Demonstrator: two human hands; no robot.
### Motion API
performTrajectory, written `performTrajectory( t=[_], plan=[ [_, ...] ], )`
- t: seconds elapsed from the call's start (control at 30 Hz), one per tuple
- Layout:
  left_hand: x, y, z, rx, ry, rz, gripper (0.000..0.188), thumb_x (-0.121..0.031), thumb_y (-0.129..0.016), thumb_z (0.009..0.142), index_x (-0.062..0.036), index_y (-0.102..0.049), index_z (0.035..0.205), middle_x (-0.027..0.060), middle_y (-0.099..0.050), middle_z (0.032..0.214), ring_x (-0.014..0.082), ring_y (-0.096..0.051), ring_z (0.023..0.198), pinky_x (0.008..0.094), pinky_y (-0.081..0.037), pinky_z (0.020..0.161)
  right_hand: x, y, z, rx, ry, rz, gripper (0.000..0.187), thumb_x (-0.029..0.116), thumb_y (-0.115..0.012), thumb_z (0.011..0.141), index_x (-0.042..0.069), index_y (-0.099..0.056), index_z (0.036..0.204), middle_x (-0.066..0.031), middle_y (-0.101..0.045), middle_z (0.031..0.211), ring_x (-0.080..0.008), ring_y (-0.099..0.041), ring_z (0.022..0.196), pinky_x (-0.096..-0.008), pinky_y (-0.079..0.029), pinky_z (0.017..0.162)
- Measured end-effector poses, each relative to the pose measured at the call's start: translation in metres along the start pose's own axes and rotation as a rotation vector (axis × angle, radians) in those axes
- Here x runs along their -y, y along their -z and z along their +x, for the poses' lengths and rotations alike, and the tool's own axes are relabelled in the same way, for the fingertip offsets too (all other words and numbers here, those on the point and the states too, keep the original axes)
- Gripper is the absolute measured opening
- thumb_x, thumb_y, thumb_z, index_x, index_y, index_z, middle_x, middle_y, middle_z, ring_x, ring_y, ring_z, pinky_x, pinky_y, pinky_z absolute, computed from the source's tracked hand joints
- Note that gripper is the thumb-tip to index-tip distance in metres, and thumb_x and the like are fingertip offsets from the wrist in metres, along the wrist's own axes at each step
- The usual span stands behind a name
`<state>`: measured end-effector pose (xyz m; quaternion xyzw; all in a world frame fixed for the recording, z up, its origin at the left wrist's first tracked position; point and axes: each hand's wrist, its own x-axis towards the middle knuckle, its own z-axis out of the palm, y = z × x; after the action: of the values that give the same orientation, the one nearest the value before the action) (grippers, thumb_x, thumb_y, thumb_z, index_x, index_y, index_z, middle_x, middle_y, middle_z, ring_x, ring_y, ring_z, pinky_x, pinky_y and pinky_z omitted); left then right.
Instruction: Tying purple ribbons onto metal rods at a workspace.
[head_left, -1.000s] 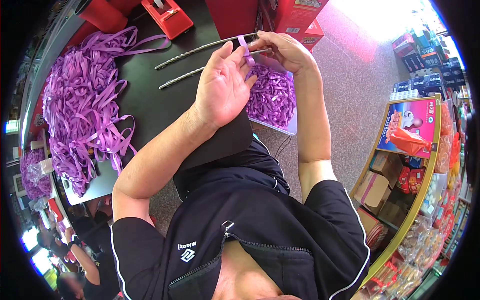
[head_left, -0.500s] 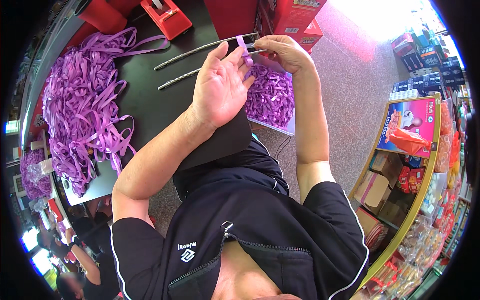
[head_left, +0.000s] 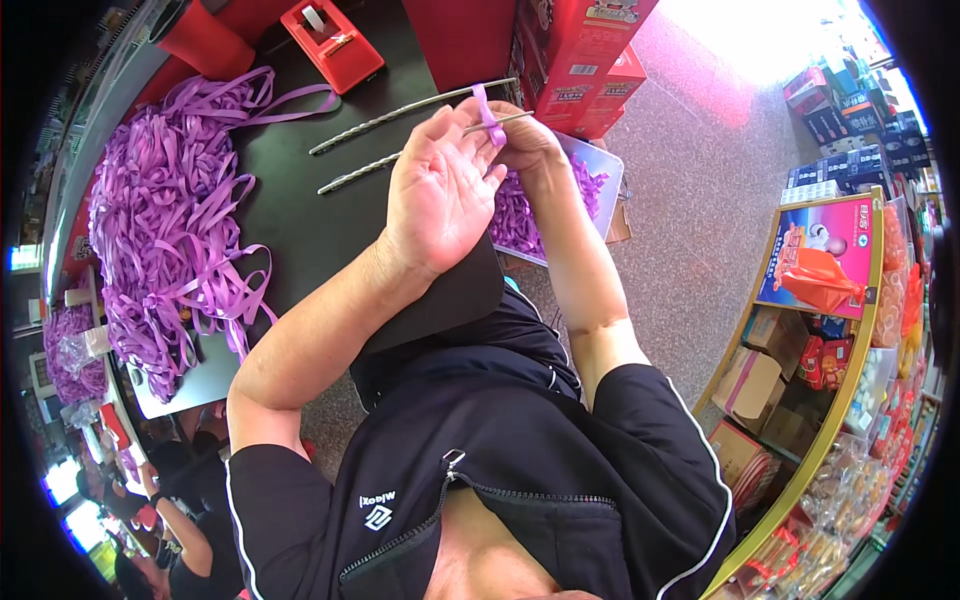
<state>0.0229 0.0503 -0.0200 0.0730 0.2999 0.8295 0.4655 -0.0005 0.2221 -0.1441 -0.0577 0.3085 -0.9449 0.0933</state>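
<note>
Two thin metal rods with twisted shafts (head_left: 365,173) point out over the dark tabletop, side by side. Near their far right ends a purple ribbon (head_left: 487,112) is wrapped round them. My left hand (head_left: 437,190) is turned palm up, fingers loosely apart, its fingertips beside the ribbon. The lower rod passes partly behind this hand. Close against those fingertips is my right hand (head_left: 530,145); its own fingers are mostly hidden there. Below it, a pale bin (head_left: 607,175) holds many short purple ribbon pieces (head_left: 520,215), partly covered by my right forearm.
A big tangled heap of purple ribbon (head_left: 165,230) lies on the left of the dark table (head_left: 290,220). A red tape dispenser (head_left: 335,50) and red boxes (head_left: 585,60) stand at the back. On the right is a goods-filled shelf (head_left: 800,370). Other people show at lower left.
My right hand has moved left and down, in behind my left fingertips. My right forearm has swung inward, and more of the bin's right side shows.
</note>
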Motion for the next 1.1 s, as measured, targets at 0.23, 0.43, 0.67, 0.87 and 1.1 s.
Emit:
performTrajectory(
  t=[0.23,0.43,0.67,0.87,1.1],
  plan=[
    [0.001,0.011,0.001,-0.020,-0.030,-0.132,0.054,-0.044,-0.051,0.089,-0.0081,-0.041,0.127,0.0165,-0.038,0.136,0.0260,-0.030,0.130,0.0421,-0.013,0.112,-0.014,-0.013,0.003,-0.043,0.036,0.214,0.022,0.011,-0.067,0.082,0.000,-0.063,0.100,-0.0096,-0.067,0.091,-0.0185,-0.067,0.076,-0.0268,-0.056,0.067],
    [0.005,0.002,0.001,-0.094,-0.030,-0.184,0.046,-0.044,-0.052,0.088,-0.0091,-0.046,0.117,0.0143,-0.045,0.128,0.0244,-0.037,0.123,0.0403,-0.019,0.109,0.027,-0.017,-0.028,-0.739,0.186,-0.514,0.017,0.016,-0.066,0.085,0.002,-0.069,0.094,-0.0033,-0.066,0.085,-0.0092,-0.057,0.069,-0.0236,-0.046,0.063],
    [0.007,0.014,0.002,-0.054,-0.048,-0.210,0.035,-0.046,-0.051,0.089,-0.0144,-0.053,0.104,0.0129,-0.047,0.124,0.0229,-0.040,0.118,0.0391,-0.019,0.107,0.081,-0.120,-0.036,-0.340,0.346,-1.645,0.021,0.023,-0.066,0.083,0.008,-0.071,0.095,-0.0078,-0.065,0.086,-0.0188,-0.061,0.079,-0.0303,-0.047,0.071],
    [0.007,0.003,0.003,-0.051,-0.085,-0.083,0.049,-0.051,-0.049,0.087,-0.0137,-0.046,0.118,0.0145,-0.037,0.136,0.0224,-0.032,0.127,0.0401,-0.011,0.111,0.090,-0.152,0.026,0.127,-0.344,-2.366,0.026,0.021,-0.054,0.082,0.000,-0.067,0.089,-0.0188,-0.066,0.084,-0.0327,-0.064,0.077,-0.0399,-0.049,0.070],
    [0.002,0.004,-0.001,-0.004,-0.090,-0.025,0.065,-0.055,-0.048,0.086,-0.0115,-0.035,0.134,0.0179,-0.025,0.144,0.0251,-0.024,0.133,0.0426,-0.005,0.112,0.082,-0.183,0.069,0.304,-1.055,-2.522,0.025,0.017,-0.058,0.077,0.003,-0.070,0.093,-0.0090,-0.068,0.085,-0.0222,-0.064,0.075,-0.0350,-0.051,0.065]
  ],
)
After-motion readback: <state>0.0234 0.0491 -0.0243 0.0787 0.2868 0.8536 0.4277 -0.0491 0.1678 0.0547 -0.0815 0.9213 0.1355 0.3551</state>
